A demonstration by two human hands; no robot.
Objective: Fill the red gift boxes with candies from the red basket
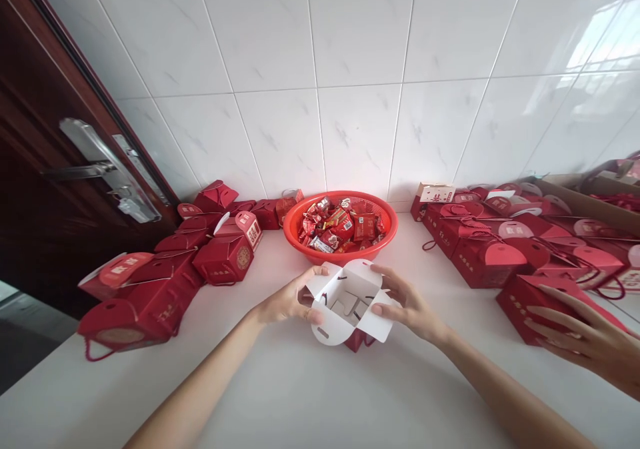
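An opened red gift box (345,302) stands upright in front of me, its white inner flaps spread outward. No sweets show inside; I see its white bottom and the dark ends of a cord at the walls. My left hand (295,299) grips the left flaps between thumb and fingers. On the opposite side, my right hand (403,302) pinches the right flaps the same way. Just behind the box sits a red-orange plastic basket (391,229) heaped with wrapped sweets (340,226), mostly in red wrappers.
Closed red boxes (145,302) are grouped at the left near a dark door (40,136) with a metal handle. More red boxes (490,256) fill the right side. Another person's hand (585,329) rests on a box there. A tiled wall (280,49) bounds the table's back.
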